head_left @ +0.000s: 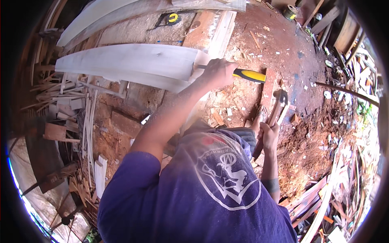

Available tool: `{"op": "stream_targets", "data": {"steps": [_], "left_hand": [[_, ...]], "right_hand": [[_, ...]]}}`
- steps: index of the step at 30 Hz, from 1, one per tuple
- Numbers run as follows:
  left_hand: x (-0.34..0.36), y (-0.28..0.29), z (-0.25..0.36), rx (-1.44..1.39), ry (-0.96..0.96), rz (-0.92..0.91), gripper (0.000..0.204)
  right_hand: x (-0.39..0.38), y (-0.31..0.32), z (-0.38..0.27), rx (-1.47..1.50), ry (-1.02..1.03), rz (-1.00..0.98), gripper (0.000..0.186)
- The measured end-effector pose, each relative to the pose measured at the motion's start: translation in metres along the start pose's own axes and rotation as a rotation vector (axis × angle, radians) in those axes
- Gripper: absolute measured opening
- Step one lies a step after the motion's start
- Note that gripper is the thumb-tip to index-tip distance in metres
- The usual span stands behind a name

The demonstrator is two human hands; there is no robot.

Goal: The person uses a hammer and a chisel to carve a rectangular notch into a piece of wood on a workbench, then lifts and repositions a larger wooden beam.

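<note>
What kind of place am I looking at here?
Probably a rough woodworking shop: there's a long, curved wooden piece, a hammer in the right hand, and piles of wood offcuts around.

On my feed I've got a purple-blue tee [178, 202], short slv [129, 174] on the L, ending abv the elbow. Big wht emblem [235, 176] on it: curved shield outline, leaping horned animal, lined circle up top, arc of lettering. Reddish patch [210, 140] nr the upper edge, pale dust abt it. Drk grey legwear [244, 135] shows beyond. L hand [221, 73] & R hand [269, 134] bare; drk band [270, 185] rnd the R forearm
</note>
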State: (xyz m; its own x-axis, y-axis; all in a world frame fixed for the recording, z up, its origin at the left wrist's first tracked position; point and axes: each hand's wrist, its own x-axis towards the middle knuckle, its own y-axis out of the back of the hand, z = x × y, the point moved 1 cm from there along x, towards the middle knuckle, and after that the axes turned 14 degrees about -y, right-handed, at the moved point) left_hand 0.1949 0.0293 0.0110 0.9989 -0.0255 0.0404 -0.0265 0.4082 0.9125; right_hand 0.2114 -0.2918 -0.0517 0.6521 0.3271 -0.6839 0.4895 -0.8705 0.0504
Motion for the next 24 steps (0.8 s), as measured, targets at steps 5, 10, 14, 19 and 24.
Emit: {"op": "stream_targets", "data": {"steps": [5,10,14,19,24], "left_hand": [[0.005,0.008,-0.01,-0.11,-0.023,-0.074,0.022],[0.005,0.01,-0.01,-0.192,-0.036,-0.033,0.028],[0.002,0.012,-0.01,-0.137,-0.019,-0.012,0.033],[-0.012,0.038,-0.014,-0.508,-0.001,0.136,0.026],[-0.011,0.031,-0.001,-0.372,0.003,0.184,0.02]], "right_hand": [[-0.013,0.02,-0.008,0.134,-0.083,0.128,0.011],[-0.037,0.039,-0.006,0.225,-0.07,0.2,0.013],[-0.051,0.066,0.022,0.301,-0.127,0.255,0.016],[-0.06,0.091,0.049,0.35,-0.168,0.35,0.014],[-0.063,0.099,0.048,0.361,-0.161,0.393,0.013]]}}
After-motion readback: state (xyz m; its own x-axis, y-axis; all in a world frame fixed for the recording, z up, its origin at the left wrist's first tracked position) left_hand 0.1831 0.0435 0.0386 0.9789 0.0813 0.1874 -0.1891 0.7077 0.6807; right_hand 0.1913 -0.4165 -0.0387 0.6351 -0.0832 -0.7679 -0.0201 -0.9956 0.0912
